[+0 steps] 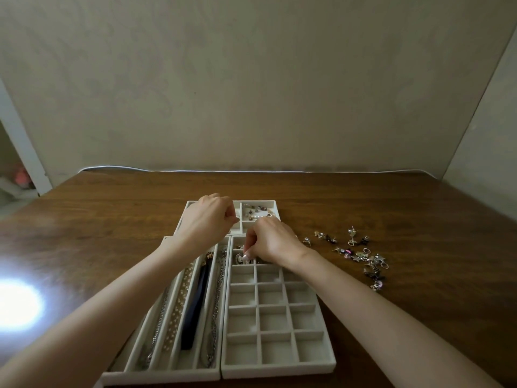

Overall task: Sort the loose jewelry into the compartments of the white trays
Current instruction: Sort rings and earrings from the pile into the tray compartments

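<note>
Jewelry is being sorted on a wooden table (112, 219), and the step in hand looks like setting one small piece into a compartment. The right hand (272, 242) is reaching into the far end of the grid tray (279, 371). Its fingers are curled and bunched together, tips pointing down beside a round piece (239, 259) lying in that compartment. Whether they are pinching something or letting go is too small to tell. The left hand (208, 217) is hovering over the far tray (257, 202), also curled, thumb meeting forefinger. I cannot tell if it is holding anything.

Counting outward, there are two hands and three white trays. The grid tray is showing three columns, with twelve empty compartments in the four rows nearest the person; the rows under the hand are partly hidden. Touching its left side, the long tray (162, 378) is holding four things in lengthwise lanes: two chains (215, 303), one beaded strand (174, 312) and one dark band (195, 303). The far tray is holding a cluster of beaded pieces (258, 212) in its right compartment.

Loose jewelry (361, 254) is lying scattered on the table to the right of the trays. It is well over a dozen small earrings and charms, too tangled to count exactly.

The next move is likely calling for a reach to that pile, a fine fingertip pinch on a single piece, and an empty compartment to drop it into.
</note>
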